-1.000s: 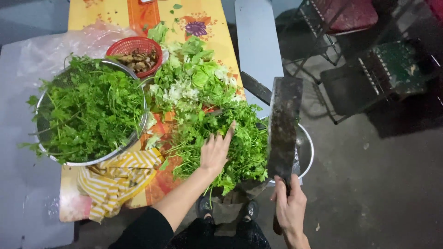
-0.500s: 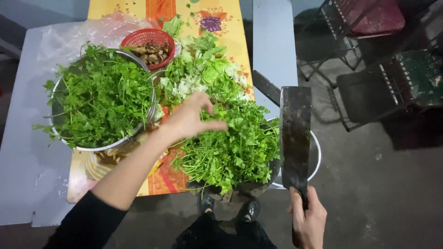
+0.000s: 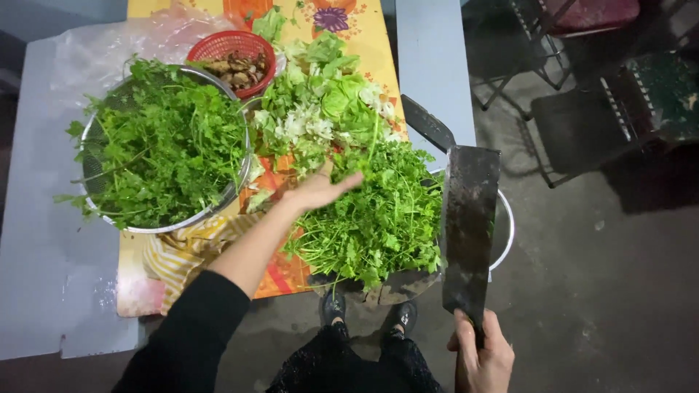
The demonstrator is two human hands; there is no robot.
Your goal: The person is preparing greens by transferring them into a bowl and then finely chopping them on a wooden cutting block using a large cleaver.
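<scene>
We see a grey worktop (image 3: 44, 291) filling the left half of the frame, with a yellow and orange flowered cloth (image 3: 364, 36) laid down its middle. In the upper left sits a big metal colander (image 3: 240, 175) heaped with leafy green herbs. At the centre a loose pile of stemmed greens (image 3: 378, 211) lies over a dark chopping block (image 3: 393, 291) at the worktop's lower edge, and paler lettuce-like leaves (image 3: 320, 102) lie just above it. Our left hand (image 3: 320, 188) reaches in from the lower left, fingers spread and flat, resting on the upper left of that pile and gripping nothing. Our right hand (image 3: 484, 356) sits at the bottom edge, right of centre, closed round the handle of a dark cleaver (image 3: 470, 218), whose blade points up the frame just beside the right edge of the greens. A metal bowl (image 3: 506, 225) shows behind the blade (mostly covered). A small red basket (image 3: 233, 47) holds brownish bits we cannot identify. A striped yellow cloth (image 3: 182, 255) lies below the colander. Bare concrete floor (image 3: 597, 291) and dark chairs (image 3: 582, 109) fill the right. The cleaver handle is hidden in the fist.
</scene>
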